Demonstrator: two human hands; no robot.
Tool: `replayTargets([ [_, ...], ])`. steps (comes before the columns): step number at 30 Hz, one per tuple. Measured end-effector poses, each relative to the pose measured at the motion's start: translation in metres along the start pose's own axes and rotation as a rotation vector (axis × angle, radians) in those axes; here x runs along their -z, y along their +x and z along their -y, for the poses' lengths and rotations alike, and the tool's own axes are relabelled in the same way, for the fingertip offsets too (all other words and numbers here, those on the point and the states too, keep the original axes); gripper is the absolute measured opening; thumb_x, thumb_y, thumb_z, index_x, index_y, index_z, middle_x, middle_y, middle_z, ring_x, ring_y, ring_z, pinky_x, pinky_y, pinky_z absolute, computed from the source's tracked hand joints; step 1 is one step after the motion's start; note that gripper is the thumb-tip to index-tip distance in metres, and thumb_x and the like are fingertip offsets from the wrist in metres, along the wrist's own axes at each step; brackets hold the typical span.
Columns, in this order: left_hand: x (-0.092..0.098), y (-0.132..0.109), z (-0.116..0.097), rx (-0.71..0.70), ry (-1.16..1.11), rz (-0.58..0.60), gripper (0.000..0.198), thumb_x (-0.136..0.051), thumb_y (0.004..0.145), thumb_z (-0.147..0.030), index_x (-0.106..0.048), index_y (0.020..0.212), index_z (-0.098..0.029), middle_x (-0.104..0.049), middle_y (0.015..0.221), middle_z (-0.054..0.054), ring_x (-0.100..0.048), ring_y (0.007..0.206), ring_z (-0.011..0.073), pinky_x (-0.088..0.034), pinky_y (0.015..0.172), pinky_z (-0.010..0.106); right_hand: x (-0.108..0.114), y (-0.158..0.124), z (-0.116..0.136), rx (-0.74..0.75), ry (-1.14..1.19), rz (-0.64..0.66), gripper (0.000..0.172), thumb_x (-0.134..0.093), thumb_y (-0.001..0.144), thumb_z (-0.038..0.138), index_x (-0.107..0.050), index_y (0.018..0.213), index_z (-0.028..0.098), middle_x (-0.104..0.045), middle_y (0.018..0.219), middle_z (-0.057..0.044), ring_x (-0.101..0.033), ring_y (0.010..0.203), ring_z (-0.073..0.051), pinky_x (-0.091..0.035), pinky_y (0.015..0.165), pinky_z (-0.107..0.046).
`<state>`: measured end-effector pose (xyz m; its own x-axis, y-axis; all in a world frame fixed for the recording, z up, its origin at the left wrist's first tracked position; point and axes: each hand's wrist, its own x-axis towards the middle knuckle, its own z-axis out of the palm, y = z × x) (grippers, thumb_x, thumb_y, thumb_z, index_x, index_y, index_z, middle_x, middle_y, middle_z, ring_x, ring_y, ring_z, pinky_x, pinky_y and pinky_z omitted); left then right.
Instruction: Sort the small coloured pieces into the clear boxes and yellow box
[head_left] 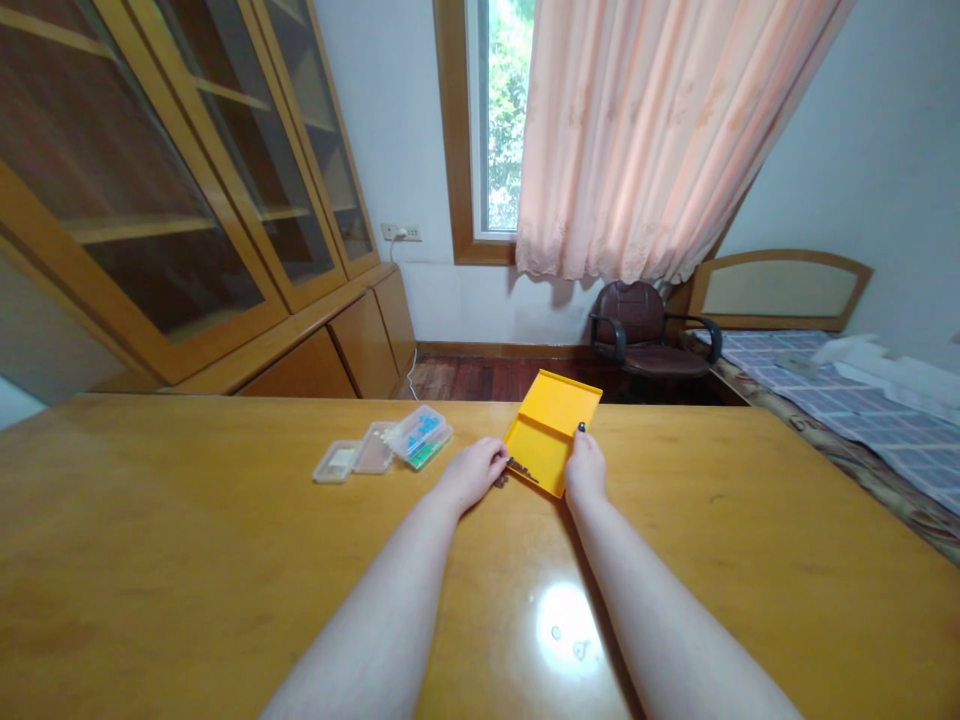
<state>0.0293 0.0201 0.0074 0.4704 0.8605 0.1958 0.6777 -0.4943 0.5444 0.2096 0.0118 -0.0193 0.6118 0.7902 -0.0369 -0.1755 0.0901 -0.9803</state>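
Observation:
A yellow box (pixel 556 428) with its lid opened back is held tilted over the table in front of me. My right hand (pixel 586 468) grips its right side, and a small dark round thing (pixel 582 427) shows by the thumb. At the box's left edge is my left hand (pixel 475 470), its fingers bent and closed against the rim. Small dark brown pieces (pixel 523 470) lie along the low corner inside the box. A few more brown pieces (pixel 501 481) are on the table just beneath that corner, beside my left fingers.
Left of my hands stands a clear plastic case (pixel 421 437) with blue and green pieces. Beside it lie an open clear case (pixel 374 449) and a smaller one (pixel 337 461) with pale contents. Beyond the wooden table (pixel 187 560) are a chair (pixel 637 320), a bed and a cabinet.

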Motion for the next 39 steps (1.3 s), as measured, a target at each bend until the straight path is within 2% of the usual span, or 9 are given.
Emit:
replayTargets([
  [4,0.001,0.001,0.001,0.003,-0.055,-0.051,0.015,-0.045,0.084,-0.026,-0.058,0.087,-0.019,-0.061,0.09,0.003,-0.056,0.084,0.0162,-0.044,0.075,0.028,0.0,0.002,-0.004,-0.002,0.012,0.017,0.041,-0.045,0.076,0.055,-0.06,0.08,0.017,-0.067,0.079,-0.005,-0.061,0.068,-0.018,-0.046,0.058,-0.028],
  [9,0.005,0.0,0.0,-0.016,-0.133,-0.043,0.027,-0.048,0.081,-0.024,-0.055,0.108,-0.021,-0.059,0.105,0.004,-0.056,0.092,0.016,-0.043,0.084,0.029,0.001,0.004,-0.006,-0.01,0.047,0.012,0.041,-0.048,0.074,0.055,-0.06,0.082,0.016,-0.068,0.079,-0.005,-0.061,0.069,-0.018,-0.047,0.059,-0.028],
  [13,0.009,-0.001,0.004,-0.005,-0.058,-0.055,0.016,-0.047,0.083,-0.024,-0.059,0.092,-0.02,-0.061,0.093,0.003,-0.056,0.087,0.0155,-0.044,0.078,0.027,0.002,0.006,-0.003,-0.036,0.074,-0.038,0.04,-0.048,0.074,0.053,-0.061,0.082,0.017,-0.068,0.079,-0.005,-0.062,0.07,-0.019,-0.048,0.059,-0.028],
  [16,0.011,-0.004,0.005,-0.025,0.0,-0.006,0.012,-0.051,0.08,-0.027,-0.06,0.084,-0.021,-0.061,0.086,0.001,-0.056,0.08,0.0144,-0.043,0.072,0.025,0.002,0.006,-0.001,-0.049,0.083,-0.065,0.037,-0.048,0.074,0.051,-0.061,0.082,0.017,-0.068,0.079,-0.005,-0.063,0.071,-0.019,-0.049,0.06,-0.029],
  [21,0.011,-0.007,0.004,-0.107,0.024,0.101,0.021,-0.065,0.068,-0.03,-0.062,0.088,-0.023,-0.059,0.091,0.001,-0.056,0.082,0.0152,-0.043,0.073,0.025,0.002,0.006,0.001,-0.073,0.118,-0.081,0.035,-0.046,0.075,0.049,-0.06,0.085,0.018,-0.067,0.079,-0.004,-0.063,0.069,-0.02,-0.05,0.06,-0.031],
  [27,0.007,-0.004,0.012,-0.081,0.051,0.067,0.012,-0.056,0.078,-0.026,-0.063,0.088,-0.024,-0.059,0.09,0.001,-0.056,0.083,0.0147,-0.042,0.075,0.025,0.001,0.004,0.004,-0.069,0.107,-0.065,0.033,-0.048,0.075,0.048,-0.06,0.081,0.018,-0.068,0.077,-0.004,-0.063,0.071,-0.02,-0.051,0.06,-0.03],
  [39,0.007,0.0,0.011,-0.02,0.138,0.046,0.011,-0.053,0.08,-0.022,-0.063,0.081,-0.02,-0.062,0.086,0.003,-0.055,0.082,0.0155,-0.041,0.075,0.026,0.004,0.007,-0.001,-0.06,0.11,-0.057,0.038,-0.047,0.075,0.051,-0.06,0.084,0.016,-0.068,0.08,-0.005,-0.064,0.073,-0.02,-0.051,0.062,-0.03],
])
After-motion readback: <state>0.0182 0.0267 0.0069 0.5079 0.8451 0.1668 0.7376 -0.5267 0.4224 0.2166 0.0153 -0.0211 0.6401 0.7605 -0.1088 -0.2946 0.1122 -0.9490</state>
